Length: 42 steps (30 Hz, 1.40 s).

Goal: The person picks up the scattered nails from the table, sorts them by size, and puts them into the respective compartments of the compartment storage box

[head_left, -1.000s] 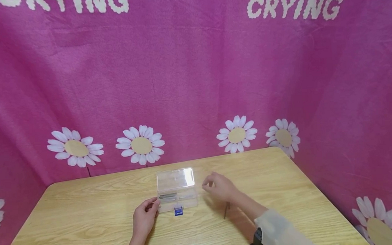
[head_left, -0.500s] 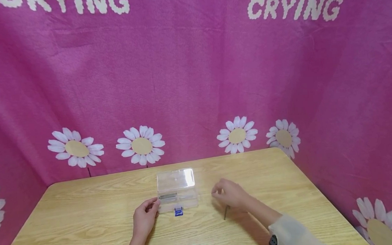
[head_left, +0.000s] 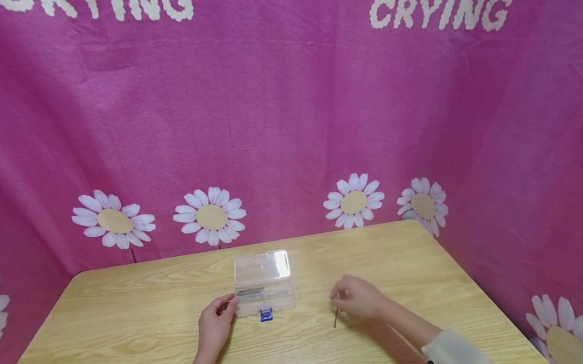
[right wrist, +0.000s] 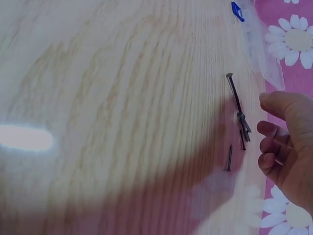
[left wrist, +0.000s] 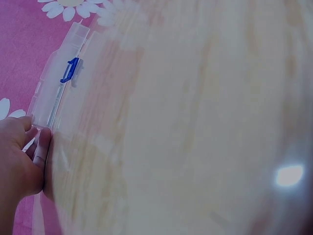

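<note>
Right wrist view: the right hand (right wrist: pixel 297 143) hangs near the nails (right wrist: pixel 241 119), fingers bent and empty; left of them, the left hand (head_left: pixel 216 323) pinches the clear box (head_left: pixel 281 303). Likely stiff, slippery nails suit a mid-shank grip.

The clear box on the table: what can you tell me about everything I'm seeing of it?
The clear box looks like transparent plastic. Its lid is open, on the side away from the person, with glare at its right end. A blue latch sits mid-front, unfastened. Inside, on the left, lie slender, dark metal-looking pieces; what the right part holds is unclear. It sits on the wood-grain table, and the person's left grip holds its left end.
</note>
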### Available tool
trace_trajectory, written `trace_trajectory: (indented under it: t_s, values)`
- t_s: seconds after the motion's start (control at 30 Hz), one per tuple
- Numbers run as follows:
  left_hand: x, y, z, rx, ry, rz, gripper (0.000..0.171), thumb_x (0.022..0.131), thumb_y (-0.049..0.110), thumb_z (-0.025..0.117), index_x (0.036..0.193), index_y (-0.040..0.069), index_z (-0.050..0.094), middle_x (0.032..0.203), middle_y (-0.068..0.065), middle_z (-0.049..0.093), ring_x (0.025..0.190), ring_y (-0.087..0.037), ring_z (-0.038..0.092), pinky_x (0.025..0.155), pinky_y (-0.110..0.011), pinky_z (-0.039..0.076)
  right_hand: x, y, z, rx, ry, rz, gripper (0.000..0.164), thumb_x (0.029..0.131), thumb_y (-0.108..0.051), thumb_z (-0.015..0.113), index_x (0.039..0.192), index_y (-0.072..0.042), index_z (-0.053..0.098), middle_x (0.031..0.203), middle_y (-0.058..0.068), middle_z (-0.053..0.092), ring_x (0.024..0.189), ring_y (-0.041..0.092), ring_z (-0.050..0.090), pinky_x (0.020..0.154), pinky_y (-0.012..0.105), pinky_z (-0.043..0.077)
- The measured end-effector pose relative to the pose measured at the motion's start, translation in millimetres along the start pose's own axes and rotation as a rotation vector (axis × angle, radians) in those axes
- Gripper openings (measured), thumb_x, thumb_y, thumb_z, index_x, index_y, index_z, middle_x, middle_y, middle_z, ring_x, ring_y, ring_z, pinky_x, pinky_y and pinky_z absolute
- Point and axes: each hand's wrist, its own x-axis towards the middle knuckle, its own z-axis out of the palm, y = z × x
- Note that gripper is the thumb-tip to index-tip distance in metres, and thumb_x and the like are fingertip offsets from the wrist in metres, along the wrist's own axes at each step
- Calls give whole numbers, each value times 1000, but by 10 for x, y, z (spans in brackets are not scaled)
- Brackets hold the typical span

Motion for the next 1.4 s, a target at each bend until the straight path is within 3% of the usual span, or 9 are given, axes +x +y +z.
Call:
trace_trajectory:
  t_s: [0.23,0.73,1.03,1.4]
  values:
    - [10,-24,2,2,5,8,32,90,18,62,113,-4,64,87,-12,67,63,-4,56,57,-16,50,-44,74,-9,-20,-35,-66,7,85,-17,66,86,-11,70,78,-6,56,71,3,49,64,20,44]
    - [20,-16,14,6,3,1,32,90,18,62,113,-4,64,87,-11,67,65,-6,56,57,-16,50,-96,113,22,-100,-73,-88,11,81,-14,66,91,-14,72,83,-6,60,78,7,52,72,26,48]
    - [36,-41,13,5,5,-1,32,90,17,62,113,-4,64,86,-10,67,63,-5,56,57,-16,51,-95,83,57,-132,-58,-53,5,81,-19,68,83,-16,72,77,-8,52,70,3,44,62,21,41]
    - [30,-37,13,-4,10,4,32,90,17,62,113,-4,64,86,-11,67,63,-5,56,56,-16,50,-84,89,108,-115,-23,-33,5,80,-19,68,81,-15,70,76,-7,50,70,3,45,64,21,43]
